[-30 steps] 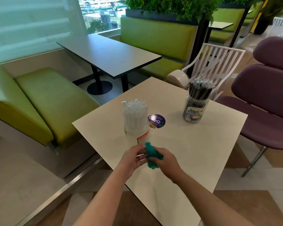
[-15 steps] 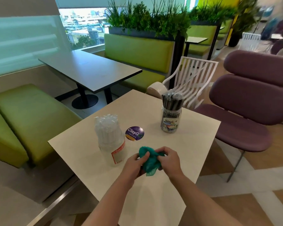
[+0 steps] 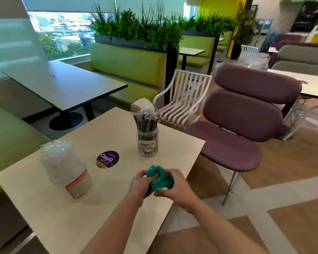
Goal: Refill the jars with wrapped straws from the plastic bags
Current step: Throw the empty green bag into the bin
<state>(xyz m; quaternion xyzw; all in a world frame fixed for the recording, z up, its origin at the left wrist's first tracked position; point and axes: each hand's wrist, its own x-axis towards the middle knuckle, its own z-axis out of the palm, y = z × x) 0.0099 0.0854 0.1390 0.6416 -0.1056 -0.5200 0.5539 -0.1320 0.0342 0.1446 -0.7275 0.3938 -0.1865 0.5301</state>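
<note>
— Jars first: where do the two of them stand in the head view?

— One clear plastic jar with a red-and-white label (image 3: 75,182) stands upright at the left of the square beige table (image 3: 50,217), packed with clear-wrapped white straws (image 3: 56,156) that rise above its mouth. The other, a smaller clear jar with a printed label (image 3: 147,144), stands upright toward the table's far side, well apart from the first, and holds a tight bundle of dark wrapped straws (image 3: 145,120) that stick out of its top.

— And the hands?

— Both meet over the near right part of the table. The left hand (image 3: 139,185) curls its fingers into the left side of a crumpled teal plastic bag (image 3: 159,177); the right hand (image 3: 174,187) wraps round the bag's right and lower side, thumb on top. The bag is bunched into a ball between them, with a small white patch showing at its lower edge. Whether it holds anything cannot be told.

— Anything between the jars?

— A round purple sticker reading "ClayG" (image 3: 107,159) lies flat on the tabletop, between the two jars and nearer the viewer than the smaller one.

— What surrounds the table?

— A white slatted chair (image 3: 184,99) sits at the far corner, and a purple padded chair (image 3: 242,114) stands at the right. A dark rectangular table (image 3: 62,87) stands farther left, beside a lime-green bench (image 3: 128,66) topped with a planter of green plants (image 3: 134,28). The far right edge of the view is blurred.
</note>
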